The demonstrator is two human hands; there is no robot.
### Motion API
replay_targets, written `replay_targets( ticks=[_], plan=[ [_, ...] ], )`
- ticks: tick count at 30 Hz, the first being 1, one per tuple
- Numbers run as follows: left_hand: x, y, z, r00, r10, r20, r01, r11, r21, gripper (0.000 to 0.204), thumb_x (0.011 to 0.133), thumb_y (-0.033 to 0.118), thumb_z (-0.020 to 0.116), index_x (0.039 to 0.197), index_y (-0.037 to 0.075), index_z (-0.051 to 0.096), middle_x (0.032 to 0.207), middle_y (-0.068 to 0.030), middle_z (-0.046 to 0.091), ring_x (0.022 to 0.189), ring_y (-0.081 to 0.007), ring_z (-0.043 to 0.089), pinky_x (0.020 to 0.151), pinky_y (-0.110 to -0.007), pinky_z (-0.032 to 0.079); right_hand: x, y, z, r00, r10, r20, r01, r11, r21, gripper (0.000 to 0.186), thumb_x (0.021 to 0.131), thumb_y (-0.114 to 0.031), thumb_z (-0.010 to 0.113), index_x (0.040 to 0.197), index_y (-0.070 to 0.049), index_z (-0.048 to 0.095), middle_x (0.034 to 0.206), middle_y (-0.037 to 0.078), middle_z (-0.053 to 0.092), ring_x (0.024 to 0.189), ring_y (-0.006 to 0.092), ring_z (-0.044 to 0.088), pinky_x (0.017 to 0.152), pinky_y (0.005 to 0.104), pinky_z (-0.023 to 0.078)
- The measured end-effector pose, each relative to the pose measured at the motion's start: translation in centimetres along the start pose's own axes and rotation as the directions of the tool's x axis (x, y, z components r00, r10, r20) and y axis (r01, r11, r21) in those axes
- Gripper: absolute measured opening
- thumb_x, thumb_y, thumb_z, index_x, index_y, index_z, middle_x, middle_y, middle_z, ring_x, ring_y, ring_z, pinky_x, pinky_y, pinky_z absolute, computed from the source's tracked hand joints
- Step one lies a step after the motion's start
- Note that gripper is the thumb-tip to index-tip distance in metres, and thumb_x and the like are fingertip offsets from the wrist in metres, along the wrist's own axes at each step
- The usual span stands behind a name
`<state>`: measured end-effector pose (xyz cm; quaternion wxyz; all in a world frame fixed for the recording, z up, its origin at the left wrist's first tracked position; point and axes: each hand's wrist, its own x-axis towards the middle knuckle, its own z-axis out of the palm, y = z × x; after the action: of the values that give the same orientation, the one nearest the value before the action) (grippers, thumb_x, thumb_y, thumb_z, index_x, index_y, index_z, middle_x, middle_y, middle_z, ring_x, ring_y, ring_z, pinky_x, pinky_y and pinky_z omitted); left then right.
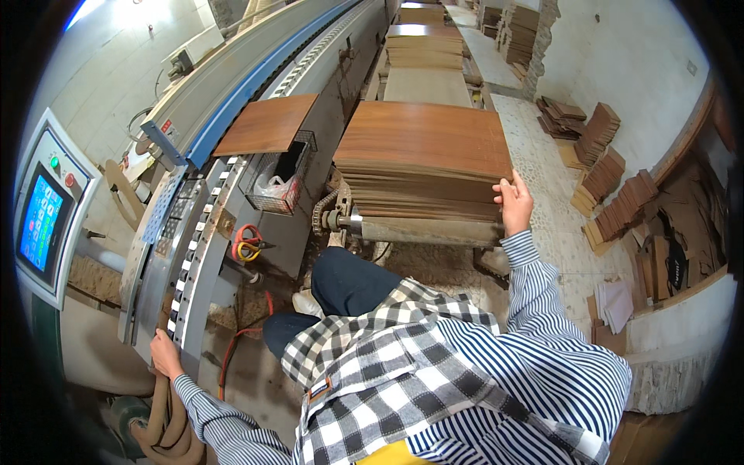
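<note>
My right hand [514, 204] is at the near right corner of a tall stack of thin boards [422, 182], touching its side edge. One finger is stretched out and the others are bent; no board is lifted in it. The top board [422, 139] is a reddish-brown wood-grain panel. My left hand [165, 353] is low on the left, its fingers bent over the near end of the machine's metal rail [147, 298]; its fingertips are partly hidden. A single wood-grain panel [267, 124] lies flat on the machine bed, its far left edge beside the blue beam [263, 77].
A control panel [44, 221] with a lit touchscreen stands at the left. A wire basket [275, 194] and scissors [249, 249] hang on the machine's side. The stack rests on a roller conveyor [426, 231]. More board piles [612, 205] line the right wall. Hoses [167, 422] lie below my left hand.
</note>
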<state>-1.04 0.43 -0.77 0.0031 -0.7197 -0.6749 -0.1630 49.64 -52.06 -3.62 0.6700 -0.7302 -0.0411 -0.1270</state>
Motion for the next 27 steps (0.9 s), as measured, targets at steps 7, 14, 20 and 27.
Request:
replay_targets(
  ticks=[7, 14, 20, 27],
  plan=[
    [0.3, -0.1, 0.3, 0.999, 0.009, -0.033, -0.008, 0.999, 0.033, 0.051, 0.088, 0.041, 0.032, 0.09, 0.001, 0.064, 0.088, -0.0226, 0.061, 0.082, -0.0419, 0.056, 0.071, -0.05, 0.042, -3.4, -2.0, 2.8, 0.978, 0.207, -0.033, -0.188, 0.935, 0.3, 0.033, 0.085, -0.032, 0.058, 0.082, 0.002, 0.058, 0.062, 0.006, 0.06, 0.049, 0.0075, 0.052, 0.045, 0.0208, 0.041],
    [0.2, 0.3, 0.4, 0.997, 0.001, -0.073, 0.0, 1.0, 0.017, 0.05, 0.089, 0.039, 0.033, 0.086, 0.0, 0.065, 0.087, -0.0222, 0.061, 0.081, -0.0407, 0.057, 0.071, -0.05, 0.043, -0.8, -1.0, 3.8, 0.913, 0.331, 0.24, -0.402, 0.835, 0.375, 0.032, 0.086, -0.03, 0.057, 0.085, 0.002, 0.059, 0.06, 0.005, 0.059, 0.047, 0.0066, 0.052, 0.041, 0.0174, 0.039],
    [0.1, -0.2, 0.1, 0.995, -0.068, -0.079, 0.07, 0.997, 0.026, 0.051, 0.088, 0.04, 0.033, 0.087, 0.0, 0.065, 0.088, -0.0227, 0.061, 0.083, -0.0399, 0.058, 0.073, -0.048, 0.044, -6.5, -2.4, 5.5, 0.62, 0.252, 0.743, -0.589, 0.775, 0.229, 0.034, 0.086, -0.029, 0.051, 0.091, 0.004, 0.058, 0.068, 0.012, 0.062, 0.055, 0.0205, 0.061, 0.047, 0.0277, 0.05],
    [-0.3, 1.0, -0.5, 0.99, -0.112, -0.083, 0.11, 0.993, -0.031, 0.047, 0.087, 0.038, 0.036, 0.082, 0.002, 0.066, 0.085, -0.0218, 0.062, 0.081, -0.0389, 0.059, 0.074, -0.048, 0.045, -6.4, -1.6, 8.1, 0.673, 0.163, 0.722, -0.641, 0.616, 0.458, 0.054, 0.076, -0.005, 0.059, 0.125, -0.002, 0.038, 0.116, 0.011, 0.05, 0.107, 0.0257, 0.05, 0.091, 0.0408, 0.041]
  ],
)
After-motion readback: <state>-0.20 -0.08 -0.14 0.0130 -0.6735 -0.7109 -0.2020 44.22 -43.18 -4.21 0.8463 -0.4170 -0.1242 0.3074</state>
